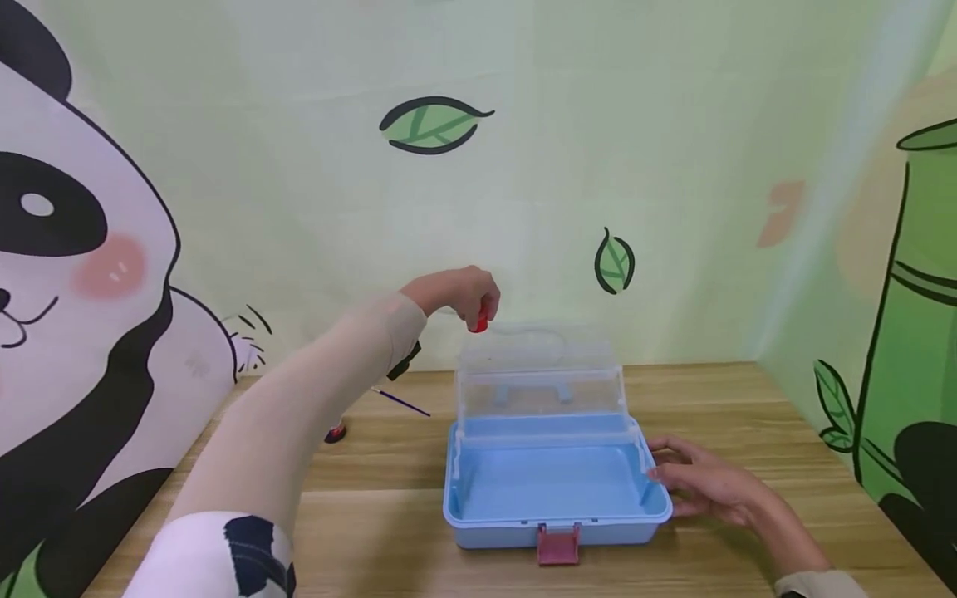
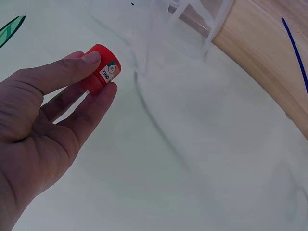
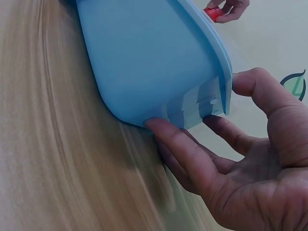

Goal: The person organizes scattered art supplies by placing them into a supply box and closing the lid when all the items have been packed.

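My left hand (image 1: 467, 295) is raised above the back left of the open box and pinches a small red jar (image 1: 479, 322) between thumb and fingers. Close up in the left wrist view, the red jar (image 2: 103, 67) is cylindrical and carries a small printed label. The light-blue plastic box (image 1: 493, 523) stands on the table with its clear lid (image 1: 538, 357) tipped back and a pink latch (image 1: 558, 546) hanging at the front. Its right end is held by my right hand (image 1: 710, 484). In the right wrist view, the thumb is at the rim and fingertips (image 3: 153, 123) touch the outer wall.
A thin dark-blue stick (image 1: 404, 403), perhaps a brush, lies on the wooden table (image 1: 366, 515) left of the box. Beside my left sleeve is a partly hidden red-and-black object (image 1: 335, 433). A printed backdrop (image 1: 299, 166) rises behind the table.
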Action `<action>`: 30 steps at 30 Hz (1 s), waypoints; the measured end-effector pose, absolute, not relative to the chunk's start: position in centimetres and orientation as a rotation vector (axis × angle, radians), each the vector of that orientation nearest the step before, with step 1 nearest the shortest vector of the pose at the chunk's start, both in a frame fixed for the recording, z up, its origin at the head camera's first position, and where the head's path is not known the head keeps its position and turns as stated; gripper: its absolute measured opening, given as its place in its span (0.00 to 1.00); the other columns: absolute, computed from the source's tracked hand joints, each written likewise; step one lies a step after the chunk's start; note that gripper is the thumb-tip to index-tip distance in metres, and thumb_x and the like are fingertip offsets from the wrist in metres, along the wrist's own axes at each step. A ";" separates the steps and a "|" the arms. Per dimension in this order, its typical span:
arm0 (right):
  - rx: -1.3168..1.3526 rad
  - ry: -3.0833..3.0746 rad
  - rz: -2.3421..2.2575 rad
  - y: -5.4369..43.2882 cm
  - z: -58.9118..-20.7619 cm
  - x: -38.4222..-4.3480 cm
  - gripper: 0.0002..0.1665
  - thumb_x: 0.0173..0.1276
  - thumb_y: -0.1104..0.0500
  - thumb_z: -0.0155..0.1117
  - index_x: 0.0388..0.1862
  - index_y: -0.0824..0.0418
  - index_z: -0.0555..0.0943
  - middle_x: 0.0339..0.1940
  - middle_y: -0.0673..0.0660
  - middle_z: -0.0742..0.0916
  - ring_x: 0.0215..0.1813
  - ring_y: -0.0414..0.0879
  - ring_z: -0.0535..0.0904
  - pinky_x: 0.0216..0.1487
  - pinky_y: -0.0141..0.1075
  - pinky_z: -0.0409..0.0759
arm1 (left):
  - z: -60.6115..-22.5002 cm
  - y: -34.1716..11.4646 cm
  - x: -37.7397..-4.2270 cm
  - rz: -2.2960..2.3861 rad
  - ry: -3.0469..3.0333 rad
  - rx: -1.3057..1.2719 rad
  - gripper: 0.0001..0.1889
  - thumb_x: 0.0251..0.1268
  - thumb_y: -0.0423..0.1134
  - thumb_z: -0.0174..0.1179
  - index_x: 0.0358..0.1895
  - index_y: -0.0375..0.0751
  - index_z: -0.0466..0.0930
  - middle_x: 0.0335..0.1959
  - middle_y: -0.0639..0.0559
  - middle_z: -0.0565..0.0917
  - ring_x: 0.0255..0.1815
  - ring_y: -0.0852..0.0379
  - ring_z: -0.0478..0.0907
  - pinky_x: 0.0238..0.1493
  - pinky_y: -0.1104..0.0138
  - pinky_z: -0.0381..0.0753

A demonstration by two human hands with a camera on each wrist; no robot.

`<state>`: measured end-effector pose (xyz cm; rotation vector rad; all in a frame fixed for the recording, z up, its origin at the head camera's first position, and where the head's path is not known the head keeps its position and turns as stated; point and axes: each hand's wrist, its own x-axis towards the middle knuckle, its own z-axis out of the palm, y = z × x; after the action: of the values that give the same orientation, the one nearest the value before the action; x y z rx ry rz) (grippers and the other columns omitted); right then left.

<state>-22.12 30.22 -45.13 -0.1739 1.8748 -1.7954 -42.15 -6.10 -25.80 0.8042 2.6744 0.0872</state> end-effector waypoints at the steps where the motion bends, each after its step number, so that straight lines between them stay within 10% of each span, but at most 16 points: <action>1: -0.179 1.877 -1.797 30.2 -45.0 -22.2 0.39 0.78 0.62 0.63 0.78 0.74 0.57 0.69 0.71 0.74 0.57 0.52 0.83 0.54 0.52 0.89 | -25.8 -6.1 -42.4 0.086 2.677 0.802 0.15 0.67 0.26 0.72 0.56 0.34 0.85 0.52 0.43 0.85 0.51 0.45 0.81 0.55 0.60 0.87; 30: -0.114 1.925 -1.760 30.7 -45.3 -22.2 0.36 0.78 0.62 0.64 0.77 0.73 0.60 0.75 0.78 0.70 0.58 0.56 0.84 0.53 0.54 0.89 | -27.1 -4.2 -44.1 0.008 2.573 0.939 0.12 0.69 0.28 0.70 0.54 0.36 0.86 0.48 0.45 0.87 0.46 0.48 0.83 0.53 0.62 0.86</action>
<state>-22.18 30.67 -45.27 -0.1135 1.9248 -1.7597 -44.13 -4.22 -27.09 0.9388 2.5727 0.0076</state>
